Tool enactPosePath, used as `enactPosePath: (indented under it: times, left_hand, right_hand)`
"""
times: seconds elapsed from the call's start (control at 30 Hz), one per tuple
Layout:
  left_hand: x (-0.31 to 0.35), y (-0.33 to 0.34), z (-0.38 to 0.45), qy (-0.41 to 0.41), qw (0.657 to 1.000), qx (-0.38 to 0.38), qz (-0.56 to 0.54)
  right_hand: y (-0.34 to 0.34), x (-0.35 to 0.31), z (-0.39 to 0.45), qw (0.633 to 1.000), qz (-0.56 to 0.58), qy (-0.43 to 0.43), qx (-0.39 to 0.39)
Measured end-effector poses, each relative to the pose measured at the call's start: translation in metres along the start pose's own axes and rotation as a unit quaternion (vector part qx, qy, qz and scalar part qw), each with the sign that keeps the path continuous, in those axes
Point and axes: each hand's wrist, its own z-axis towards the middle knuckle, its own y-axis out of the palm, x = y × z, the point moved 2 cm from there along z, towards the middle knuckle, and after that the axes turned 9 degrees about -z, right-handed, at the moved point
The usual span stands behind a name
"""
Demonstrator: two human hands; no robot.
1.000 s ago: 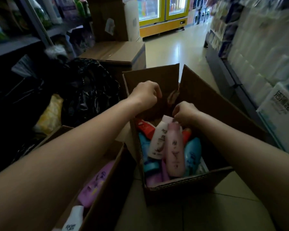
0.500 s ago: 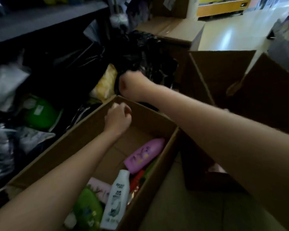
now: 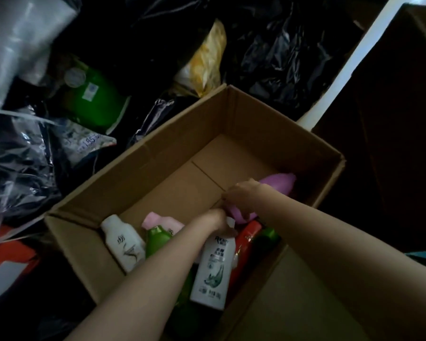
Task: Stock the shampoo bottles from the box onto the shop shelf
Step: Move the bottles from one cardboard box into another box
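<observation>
An open cardboard box (image 3: 158, 156) on the floor holds several shampoo bottles, lying at its near end. My left hand (image 3: 214, 219) grips the cap end of a white bottle with green print (image 3: 212, 269). Just beyond it, my right hand (image 3: 241, 193) curls over a purple bottle (image 3: 279, 183) by the box's right wall. Also in the box lie a white bottle (image 3: 123, 244), a pink one (image 3: 162, 221), a green one (image 3: 158, 239), and a red one (image 3: 246, 244). No shelf is in view.
Black plastic bags (image 3: 280, 57) are piled behind and left of the box, with a green pack (image 3: 94, 102) and a yellow packet (image 3: 207, 62) among them. A second, dark cardboard box (image 3: 391, 119) stands at the right. A red-and-white carton (image 3: 8, 262) lies at lower left.
My view swung from the right-hand box down to the left box. Both hands dropped into this box; the left took the white bottle's cap and the right closed over the purple bottle.
</observation>
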Motion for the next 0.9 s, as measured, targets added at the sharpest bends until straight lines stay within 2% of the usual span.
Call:
enactPosePath:
  times: [0.17,0.33,0.47,0.53,0.6,0.67,0.73,0.8,0.9]
  left_hand:
    - [-0.006,-0.002,0.007,-0.016,0.996,-0.003,-0.084]
    - [-0.018,-0.017,-0.005,-0.036,0.981,-0.002,-0.188]
    - [-0.010,-0.035,-0.024,0.000,0.974,0.047,-0.224]
    - [0.002,-0.056,-0.036,0.035,0.969,0.101,-0.222]
    - [0.023,-0.083,-0.052,0.081,0.956,0.184,-0.213]
    - [0.053,-0.113,-0.071,0.131,0.931,0.284,-0.186]
    - [0.093,-0.140,-0.097,0.196,0.880,0.378,-0.212]
    - [0.136,-0.162,-0.127,0.266,0.803,0.427,-0.321]
    - [0.197,-0.183,-0.168,0.340,0.671,0.398,-0.524]
  right_hand:
    - [0.013,-0.012,0.009,0.996,-0.063,0.026,0.061]
    - [0.011,-0.009,0.005,0.995,-0.080,0.018,0.055]
    - [0.006,-0.013,-0.008,0.990,-0.101,0.006,0.096]
    - [-0.014,-0.002,-0.025,0.988,-0.047,0.055,0.138]
    - [-0.041,0.026,-0.048,0.968,0.071,0.121,0.208]
    - [-0.066,0.064,-0.082,0.917,0.211,0.184,0.285]
    - [-0.086,0.101,-0.123,0.852,0.308,0.235,0.351]
    - [-0.099,0.139,-0.167,0.765,0.420,0.266,0.410]
    - [-0.102,0.201,-0.237,0.593,0.557,0.302,0.497]
